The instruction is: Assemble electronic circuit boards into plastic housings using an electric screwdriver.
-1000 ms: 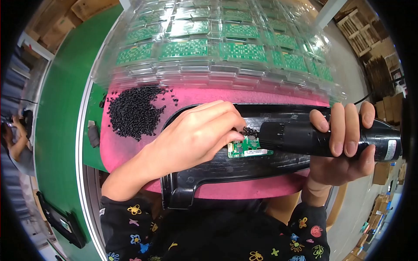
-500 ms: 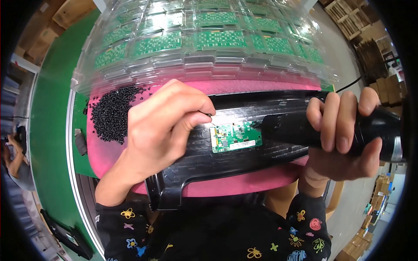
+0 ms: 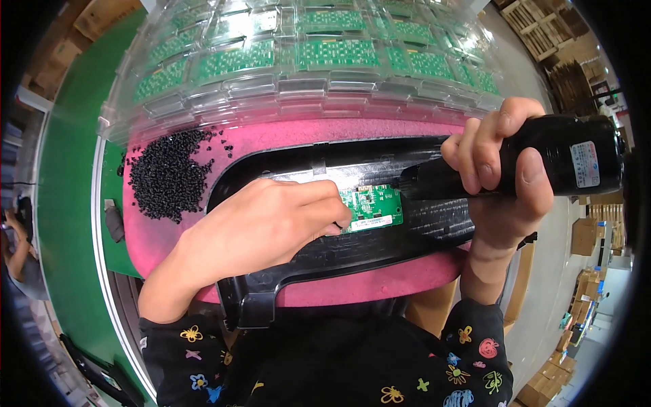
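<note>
A green circuit board (image 3: 378,203) lies inside a long black plastic housing (image 3: 366,247). My left hand (image 3: 268,224) reaches over the housing, thumb and fingers pinched at the board's lower left corner. A small dark piece, apparently a black screw (image 3: 338,225), shows between the fingertips, mostly hidden. Wrapped in my right hand (image 3: 502,159) is a black electric screwdriver (image 3: 569,152), held almost level. Its narrow end points left at the board's upper right corner; whether the tip touches there I cannot tell.
The housing rests on a pink pad (image 3: 352,292). A heap of small black screws (image 3: 166,176) covers the pad's left part. Behind stand stacked clear plastic trays (image 3: 339,85) holding green boards. A dark grey object (image 3: 114,222) lies left of the pad. Another person's arm (image 3: 20,234) shows far left.
My left hand has moved down and right, from above the board's upper left corner to its lower left corner. My right hand and the screwdriver have shifted up and slightly left.
</note>
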Demonstrator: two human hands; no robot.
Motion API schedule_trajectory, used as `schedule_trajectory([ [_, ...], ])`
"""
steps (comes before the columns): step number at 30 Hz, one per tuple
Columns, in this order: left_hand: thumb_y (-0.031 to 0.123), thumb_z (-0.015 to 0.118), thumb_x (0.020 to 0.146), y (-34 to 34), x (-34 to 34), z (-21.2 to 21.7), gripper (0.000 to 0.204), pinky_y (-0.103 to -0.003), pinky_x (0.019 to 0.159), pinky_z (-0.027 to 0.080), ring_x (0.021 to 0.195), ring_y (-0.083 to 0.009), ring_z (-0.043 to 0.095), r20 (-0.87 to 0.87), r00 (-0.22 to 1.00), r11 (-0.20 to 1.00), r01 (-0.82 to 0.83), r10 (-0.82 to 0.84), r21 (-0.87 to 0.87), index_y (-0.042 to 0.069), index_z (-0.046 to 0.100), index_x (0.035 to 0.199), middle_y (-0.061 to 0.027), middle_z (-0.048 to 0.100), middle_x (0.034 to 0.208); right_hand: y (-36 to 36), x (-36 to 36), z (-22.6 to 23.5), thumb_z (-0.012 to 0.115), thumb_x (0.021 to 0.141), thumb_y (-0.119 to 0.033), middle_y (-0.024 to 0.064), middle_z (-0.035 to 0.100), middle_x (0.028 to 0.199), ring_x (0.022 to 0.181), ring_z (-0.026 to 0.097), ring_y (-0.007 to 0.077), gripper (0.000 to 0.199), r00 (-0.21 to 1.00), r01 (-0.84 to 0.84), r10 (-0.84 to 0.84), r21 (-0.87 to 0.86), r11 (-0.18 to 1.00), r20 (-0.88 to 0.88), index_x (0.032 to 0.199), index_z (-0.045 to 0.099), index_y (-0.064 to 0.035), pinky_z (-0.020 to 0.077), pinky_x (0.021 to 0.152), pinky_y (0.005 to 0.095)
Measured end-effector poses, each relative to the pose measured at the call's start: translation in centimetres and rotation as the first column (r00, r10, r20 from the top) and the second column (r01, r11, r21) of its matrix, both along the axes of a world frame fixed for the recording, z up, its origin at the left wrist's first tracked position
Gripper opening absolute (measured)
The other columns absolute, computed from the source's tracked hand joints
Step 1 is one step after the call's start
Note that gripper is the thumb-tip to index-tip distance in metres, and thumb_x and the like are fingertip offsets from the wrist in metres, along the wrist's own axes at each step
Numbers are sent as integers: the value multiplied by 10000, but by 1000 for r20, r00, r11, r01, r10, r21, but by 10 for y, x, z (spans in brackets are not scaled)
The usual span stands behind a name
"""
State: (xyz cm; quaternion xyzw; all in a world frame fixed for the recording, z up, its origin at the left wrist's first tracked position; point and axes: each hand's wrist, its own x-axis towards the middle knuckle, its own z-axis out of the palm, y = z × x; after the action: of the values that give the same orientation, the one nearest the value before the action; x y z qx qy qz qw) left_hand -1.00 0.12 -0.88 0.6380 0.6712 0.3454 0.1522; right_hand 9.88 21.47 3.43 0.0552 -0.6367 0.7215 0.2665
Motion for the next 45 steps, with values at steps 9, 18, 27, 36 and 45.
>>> schedule_trajectory([
  [9, 80, 682, 820, 2, -1, -2, 108, -349, 636, 554, 809, -263, 682, 97, 995, 1000, -6, 8, -22, 30, 611, 884, -72, 649, 856, -11, -8, 4, 572, 839, -289, -18, 427, 616, 501, 370, 74, 294, 994, 19, -27, 76, 997, 107, 955, 452, -47, 326, 535, 240],
  [18, 82, 690, 819, 3, -1, -8, 116, -343, 639, 541, 771, -276, 672, 131, 991, 996, -43, 32, 78, 16, 639, 900, -103, 665, 859, -10, 1, 4, 580, 862, -323, -38, 449, 632, 505, 401, 76, 310, 990, -137, 137, 13, 991, -27, 988, 447, -73, 335, 554, 256],
  [27, 28, 716, 772, 2, 2, 0, 155, -343, 637, 538, 749, -284, 660, 120, 992, 975, -64, 39, 211, -6, 639, 902, -116, 663, 856, -38, 10, 28, 642, 815, -290, -37, 564, 653, 513, 539, 57, 335, 890, -296, 222, -136, 945, -398, 983, 417, -107, 420, 541, 185],
  [36, 16, 694, 784, 0, 4, -4, 189, -377, 638, 506, 748, -323, 627, 76, 991, 961, -123, 107, 249, -20, 607, 948, -136, 620, 843, -40, 4, 33, 628, 833, -345, -64, 533, 641, 501, 493, 50, 345, 928, -283, 280, 27, 959, -245, 997, 419, -125, 365, 546, 235],
  [45, 14, 695, 775, -10, -6, -1, 103, -374, 653, 515, 717, -334, 652, 75, 921, 911, -390, 383, 131, -36, 674, 863, -174, 659, 782, -52, -18, 14, 589, 858, -383, -30, 464, 620, 462, 406, 85, 350, 988, -153, 153, 3, 988, -12, 1006, 455, -96, 357, 535, 268],
])
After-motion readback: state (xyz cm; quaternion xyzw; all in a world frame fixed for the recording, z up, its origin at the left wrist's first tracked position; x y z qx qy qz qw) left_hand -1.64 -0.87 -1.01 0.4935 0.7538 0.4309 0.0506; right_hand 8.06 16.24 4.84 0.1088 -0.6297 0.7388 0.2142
